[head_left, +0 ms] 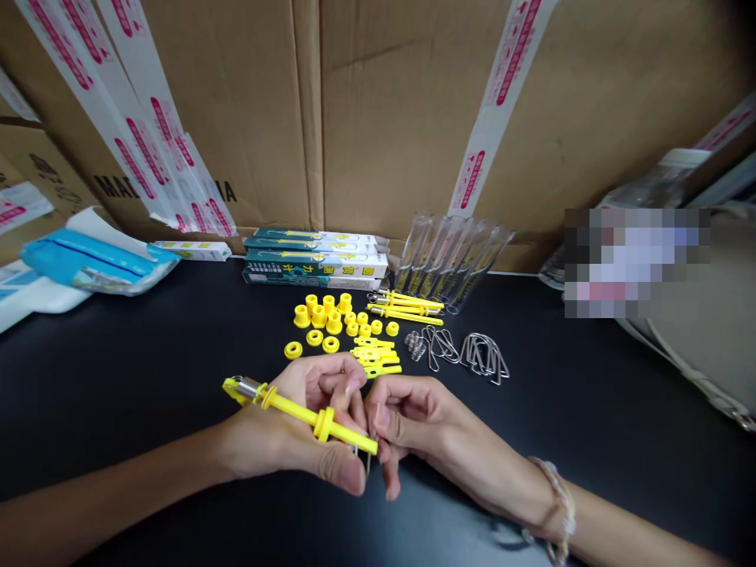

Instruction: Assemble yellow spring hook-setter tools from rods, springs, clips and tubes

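Note:
A yellow plastic spring-scale rod (295, 408) lies slantwise across my left hand (280, 449), whose thumb and fingers are closed around its lower end. At its upper end sits a metal spring (248, 387), and a yellow collar (324, 424) is around the shaft. With thumb and fingertips, my right hand (440, 417) pinches a thin metal wire hook (370, 455) at the rod's lower tip. Fingers partly hide where the wire meets the rod. Just beyond my hands lie flat yellow plastic pieces (375, 356).
Behind are yellow sleeves (319, 316), small rings (294, 350), rods with springs (407, 305), wire hooks (484, 356) and clear tubes (449, 260). Printed boxes (313, 260) stand before a cardboard wall (378, 118). A blue packet (100, 256) is left; a bottle (650, 185) and bag (697, 346) are right.

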`<state>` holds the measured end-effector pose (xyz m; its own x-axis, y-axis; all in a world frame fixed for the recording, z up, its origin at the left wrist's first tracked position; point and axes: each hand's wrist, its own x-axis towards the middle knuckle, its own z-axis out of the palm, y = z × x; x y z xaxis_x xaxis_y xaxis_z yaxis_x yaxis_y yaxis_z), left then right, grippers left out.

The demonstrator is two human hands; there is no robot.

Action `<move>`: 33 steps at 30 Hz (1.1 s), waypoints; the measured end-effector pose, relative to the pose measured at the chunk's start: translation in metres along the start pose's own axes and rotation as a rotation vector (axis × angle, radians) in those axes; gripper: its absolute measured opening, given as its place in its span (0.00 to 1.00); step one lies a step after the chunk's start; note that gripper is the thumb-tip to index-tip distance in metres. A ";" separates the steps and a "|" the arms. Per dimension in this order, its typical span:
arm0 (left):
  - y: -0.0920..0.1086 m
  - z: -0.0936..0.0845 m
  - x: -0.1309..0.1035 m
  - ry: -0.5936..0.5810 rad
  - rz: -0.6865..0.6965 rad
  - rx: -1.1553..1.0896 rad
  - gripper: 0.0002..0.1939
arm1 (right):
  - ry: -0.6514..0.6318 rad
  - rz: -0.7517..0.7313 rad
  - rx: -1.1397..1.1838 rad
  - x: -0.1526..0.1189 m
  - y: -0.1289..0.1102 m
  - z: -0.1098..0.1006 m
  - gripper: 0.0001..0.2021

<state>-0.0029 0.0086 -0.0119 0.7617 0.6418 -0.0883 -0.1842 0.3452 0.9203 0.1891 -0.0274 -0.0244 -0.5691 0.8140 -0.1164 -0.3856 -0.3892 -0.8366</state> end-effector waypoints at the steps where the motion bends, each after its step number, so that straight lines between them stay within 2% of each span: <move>1: 0.000 0.000 0.001 -0.001 0.006 0.005 0.31 | 0.002 -0.006 0.005 0.000 0.000 0.001 0.16; 11: 0.003 0.003 0.001 0.058 0.009 -0.036 0.29 | 0.011 -0.025 0.020 -0.001 0.000 0.002 0.15; 20: 0.002 0.001 -0.003 0.122 0.073 -0.053 0.28 | 0.013 -0.127 0.046 -0.003 -0.008 0.001 0.09; 24: 0.002 0.001 -0.005 0.198 0.090 -0.008 0.27 | 0.049 -0.170 0.045 -0.005 -0.011 0.002 0.06; 30: -0.004 0.001 -0.008 0.369 0.064 0.002 0.32 | 0.082 -0.165 0.076 -0.009 -0.015 0.004 0.06; 32: -0.002 -0.001 -0.009 0.292 -0.021 -0.005 0.31 | 0.083 -0.168 0.095 -0.011 -0.017 0.003 0.06; 33: 0.000 -0.001 -0.010 0.206 -0.102 0.024 0.30 | 0.087 -0.166 0.102 -0.011 -0.018 0.002 0.06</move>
<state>-0.0111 0.0031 -0.0114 0.6325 0.7314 -0.2549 -0.0964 0.4009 0.9110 0.2010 -0.0306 -0.0070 -0.4287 0.9029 -0.0306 -0.5430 -0.2846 -0.7901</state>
